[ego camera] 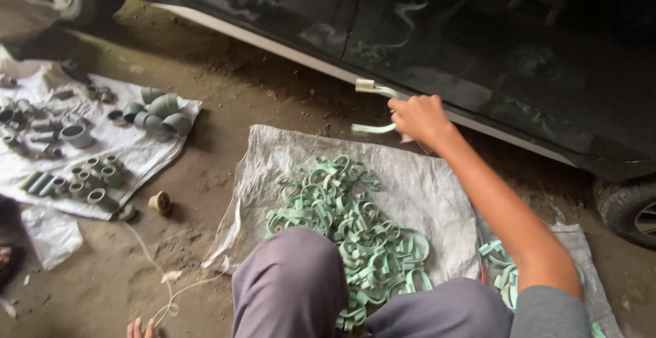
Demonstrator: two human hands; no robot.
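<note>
My right hand [418, 118] is stretched forward and shut on a pale green pipe clamp [374, 108], an open loop whose ends stick out to the left of my fingers. It hangs above the far edge of a grey woven sack [424, 181] spread on the ground. A heap of several similar green clamps [348, 229] lies on that sack, just past my knees [294, 283]. Only the fingertips of my left hand [139, 328] show at the bottom edge, resting on the dirt next to a white string [171, 290].
A dark car body [478, 44] runs across the top, one wheel [632, 215] at the right. At the left, a white sheet [130, 147] carries several grey-green pipe fittings [160, 113]. More green clamps [502, 270] lie on a second sack at right. A small round fitting [160, 203] sits on the dirt.
</note>
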